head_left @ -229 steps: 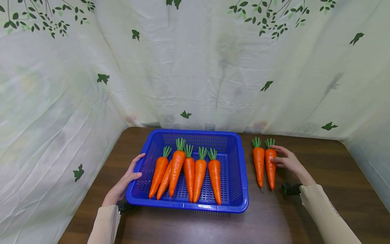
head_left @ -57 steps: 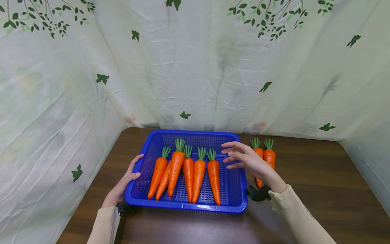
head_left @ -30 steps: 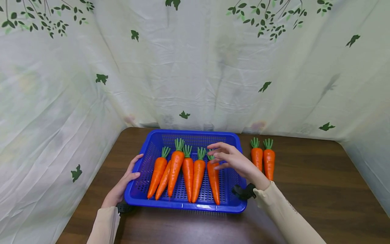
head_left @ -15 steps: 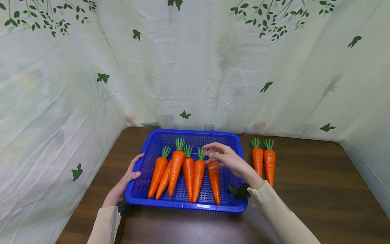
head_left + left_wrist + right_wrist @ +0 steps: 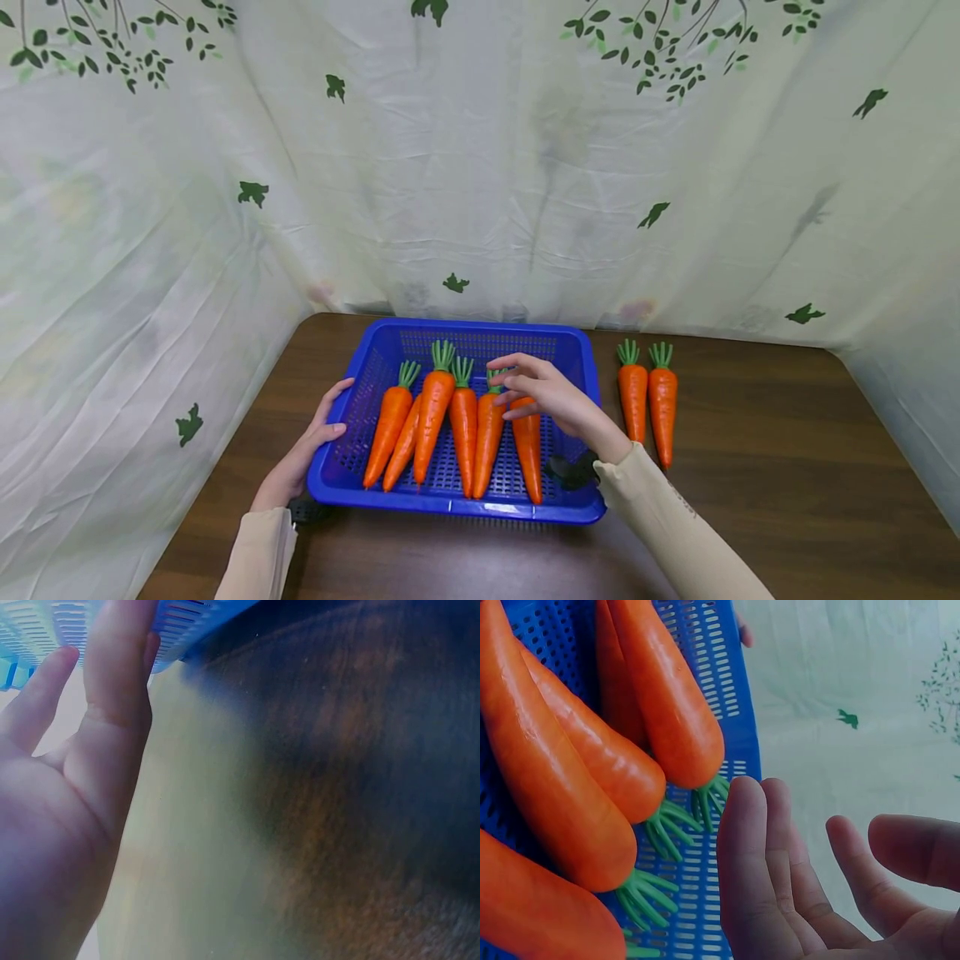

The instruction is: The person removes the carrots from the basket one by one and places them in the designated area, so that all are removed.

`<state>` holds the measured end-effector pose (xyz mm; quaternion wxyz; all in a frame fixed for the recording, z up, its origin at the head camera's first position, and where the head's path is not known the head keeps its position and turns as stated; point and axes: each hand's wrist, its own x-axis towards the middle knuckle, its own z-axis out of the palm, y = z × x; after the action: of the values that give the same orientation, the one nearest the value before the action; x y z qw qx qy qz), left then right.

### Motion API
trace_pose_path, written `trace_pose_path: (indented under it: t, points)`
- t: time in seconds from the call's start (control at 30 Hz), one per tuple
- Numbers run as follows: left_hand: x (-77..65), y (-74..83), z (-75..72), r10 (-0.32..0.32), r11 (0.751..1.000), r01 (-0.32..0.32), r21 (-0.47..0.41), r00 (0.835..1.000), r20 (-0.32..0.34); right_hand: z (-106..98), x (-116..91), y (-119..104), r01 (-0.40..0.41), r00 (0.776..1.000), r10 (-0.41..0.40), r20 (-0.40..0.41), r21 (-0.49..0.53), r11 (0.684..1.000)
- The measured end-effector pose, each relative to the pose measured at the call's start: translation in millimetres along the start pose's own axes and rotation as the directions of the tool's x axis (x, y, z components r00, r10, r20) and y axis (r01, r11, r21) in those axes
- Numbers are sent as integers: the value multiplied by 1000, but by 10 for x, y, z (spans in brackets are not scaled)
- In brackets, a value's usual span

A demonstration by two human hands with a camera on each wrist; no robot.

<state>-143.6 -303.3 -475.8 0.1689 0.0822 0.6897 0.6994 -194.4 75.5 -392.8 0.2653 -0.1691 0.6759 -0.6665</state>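
A blue plastic basket [image 5: 480, 326] with several carrots [image 5: 433, 417] in it stands on the wooden table. My left hand [image 5: 296, 454] lies at its left side, thumb on the rim and straight fingers against the outside; the left wrist view shows those fingers [image 5: 116, 667] reaching up to the slotted wall. My right hand [image 5: 551, 400] hovers over the right part of the basket, fingers spread and slightly bent, holding nothing. It covers the green tops of the two rightmost carrots in the head view. In the right wrist view its fingertips [image 5: 746, 799] are beside the carrot tops [image 5: 664, 829].
Two more carrots [image 5: 663, 408] lie side by side on the table [image 5: 787, 433], right of the basket. A pale cloth curtain [image 5: 510, 167] with leaf prints hangs behind the table and along its sides.
My right hand has left the carrots on the table and moved left over the basket, drifting further left in the last second. My left hand, the basket and the carrots stay put.
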Motion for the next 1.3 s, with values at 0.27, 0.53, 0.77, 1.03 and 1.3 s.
trace_pose_path:
  t: [0.27,0.53,0.77,1.03,1.3]
  points:
    - [4,5,3,9,1000,-9,-4,1000,2,37,39,21,-5,1000,5,-7,-1,1000]
    - [3,-6,-2,1,1000,-1,1,1000,-1,85,103,82,-31,999,31,-15,-1,1000]
    - [3,-13,-1,-5,1000,5,0,1000,-9,123,136,104,-43,999,43,-13,-17,999]
    - [0,-12,1,-3,1000,3,-9,1000,-8,162,190,135,-67,997,67,-25,-6,998]
    - [-2,-18,0,27,1000,-27,-6,1000,6,198,216,120,-69,997,69,-25,8,998]
